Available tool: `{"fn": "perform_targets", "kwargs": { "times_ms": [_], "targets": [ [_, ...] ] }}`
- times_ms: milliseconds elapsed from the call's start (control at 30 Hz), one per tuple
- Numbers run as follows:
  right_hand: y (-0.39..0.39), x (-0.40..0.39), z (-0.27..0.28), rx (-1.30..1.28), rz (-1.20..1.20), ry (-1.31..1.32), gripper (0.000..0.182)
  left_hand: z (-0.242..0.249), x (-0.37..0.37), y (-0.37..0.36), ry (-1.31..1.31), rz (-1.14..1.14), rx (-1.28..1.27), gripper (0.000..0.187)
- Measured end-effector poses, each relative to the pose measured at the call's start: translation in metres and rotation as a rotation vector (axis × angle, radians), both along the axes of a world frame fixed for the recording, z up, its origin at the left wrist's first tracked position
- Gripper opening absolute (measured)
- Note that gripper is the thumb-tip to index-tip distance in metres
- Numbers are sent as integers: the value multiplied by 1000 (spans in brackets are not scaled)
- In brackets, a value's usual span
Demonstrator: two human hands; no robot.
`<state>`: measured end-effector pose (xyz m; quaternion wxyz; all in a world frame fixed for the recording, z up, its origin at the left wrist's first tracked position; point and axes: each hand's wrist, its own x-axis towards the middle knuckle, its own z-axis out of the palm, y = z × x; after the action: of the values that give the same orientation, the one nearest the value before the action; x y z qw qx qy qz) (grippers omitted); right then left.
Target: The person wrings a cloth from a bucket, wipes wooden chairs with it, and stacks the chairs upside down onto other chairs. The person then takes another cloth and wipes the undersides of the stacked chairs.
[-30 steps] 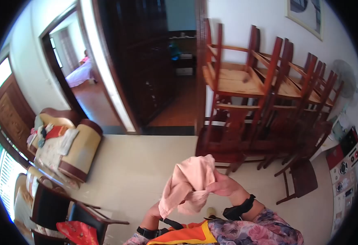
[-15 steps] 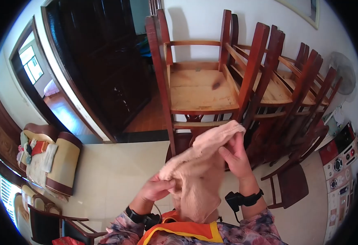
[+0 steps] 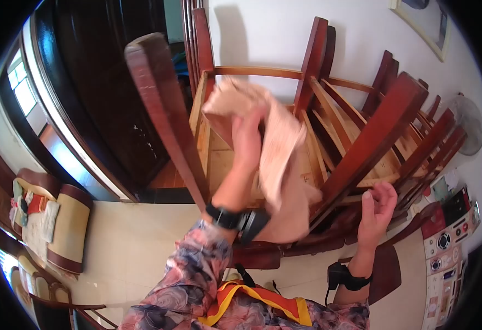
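A pinkish-beige cloth (image 3: 282, 148) hangs in loose folds from my left hand (image 3: 246, 137), which reaches forward over the upturned chair (image 3: 222, 157) with its fingers partly hidden in the fabric. The lower part of the cloth drapes in front of the chair's seat and legs. My right hand (image 3: 378, 212) is raised at the right, beside a chair leg (image 3: 370, 143), with its fingers loosely curled and apart and nothing in them. Both wrists wear black bands with small devices.
More upturned wooden chairs (image 3: 387, 162) stand stacked along the white wall to the right, with a fan (image 3: 464, 124) behind them. A sofa (image 3: 70, 228) holding folded cloths is at the left. A dark door (image 3: 103, 93) stands at the upper left.
My left hand has carried the cloth forward and up over the upturned chair. My right hand has let go of it and moved right. The chairs look nearer.
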<state>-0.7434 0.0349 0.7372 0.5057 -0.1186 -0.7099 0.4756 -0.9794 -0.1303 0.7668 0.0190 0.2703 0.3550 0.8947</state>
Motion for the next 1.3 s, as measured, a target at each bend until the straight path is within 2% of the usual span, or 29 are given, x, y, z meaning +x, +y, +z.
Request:
{"fn": "perform_targets", "kwargs": {
  "times_ms": [33, 67, 100, 133, 167, 233, 267, 300, 333, 367, 467, 533, 567, 633, 667, 700, 767, 800, 833, 900, 933, 967, 1033, 1067, 1100, 1133, 1200, 1267, 1300],
  "targets": [
    [6, -11, 3, 3, 16, -1, 47, 27, -1, 15, 36, 278, -30, 23],
    [7, -24, 8, 88, -24, -25, 55, 38, -20, 25, 190, 488, -278, 32],
    [8, -37, 10, 171, -62, -47, 63, 46, -34, 30, 220, 568, -557, 42],
    [13, -51, 10, 220, 42, -23, 78, 37, -66, 45, 302, 822, -782, 45],
    [11, -64, 5, 149, 47, -35, 74, 12, -102, 59, 374, 1079, -1010, 48],
    [14, -89, -12, -13, 203, 104, 68, -39, -149, 63, 339, 1097, -1323, 53],
    [16, -94, -15, 63, 90, 80, 66, -69, -173, 58, 380, 951, -1463, 64],
    [19, -95, -19, 141, -28, 57, 64, -114, -198, 55, 358, 1006, -1583, 73],
    [22, -95, -20, 125, 16, 40, 65, -146, -212, 51, 329, 1061, -1700, 83],
    [25, -94, -22, 137, 31, 52, 65, -144, -203, 49, 293, 926, -1729, 88],
    [26, -93, -26, 105, 251, 82, 57, -140, -200, 65, 132, 912, -1763, 88],
    [26, -93, -26, 109, 255, 150, 57, -146, -198, 69, 209, 1126, -1699, 86],
    [27, -94, -25, 106, 268, 156, 57, -142, -198, 71, 203, 1141, -1702, 86],
    [26, -93, -28, 71, 257, 141, 57, -138, -198, 73, -30, 996, -1661, 91],
    [25, -94, -27, 65, 250, 147, 57, -140, -197, 76, 11, 1179, -1614, 86],
    [24, -94, -26, 60, 264, 149, 57, -139, -201, 76, 24, 1172, -1616, 86],
    [26, -91, -27, 59, 258, 144, 57, -128, -198, 75, -75, 1005, -1676, 87],
    [31, -90, -30, 96, 296, 119, 64, -125, -193, 77, -97, 1048, -1740, 84],
    [33, -89, -33, 133, 338, 92, 71, -126, -195, 74, -92, 1037, -1739, 84],
    [29, -91, -30, 104, 310, 106, 69, -122, -203, 59, 54, 1021, -1614, 83],
    [27, -92, -29, 72, 285, 125, 67, -129, -213, 56, 51, 1131, -1662, 69],
    [26, -92, -28, 69, 282, 124, 67, -127, -217, 52, 54, 1128, -1665, 69],
    [24, -94, -26, 91, 236, 149, 47, -124, -224, 45, -68, 596, -1569, 75],
    [23, -94, -25, 88, 238, 152, 47, -132, -230, 50, -33, 669, -1656, 66],
    [22, -93, -26, 92, 234, 146, 47, -141, -236, 50, -36, 671, -1658, 66],
    [23, -93, -25, 98, 229, 147, 46, -143, -242, 49, 27, 548, -1694, 58],
    [25, -92, -26, 86, 229, 122, 50, -98, -218, 48, -13, 496, -1566, 63],
    [25, -92, -27, 77, 228, 95, 54, -46, -197, 46, -119, 673, -1238, 67],
    [25, -95, -28, 77, 231, 125, 50, -18, -179, 44, -83, 844, -1011, 59]
  ]
}}
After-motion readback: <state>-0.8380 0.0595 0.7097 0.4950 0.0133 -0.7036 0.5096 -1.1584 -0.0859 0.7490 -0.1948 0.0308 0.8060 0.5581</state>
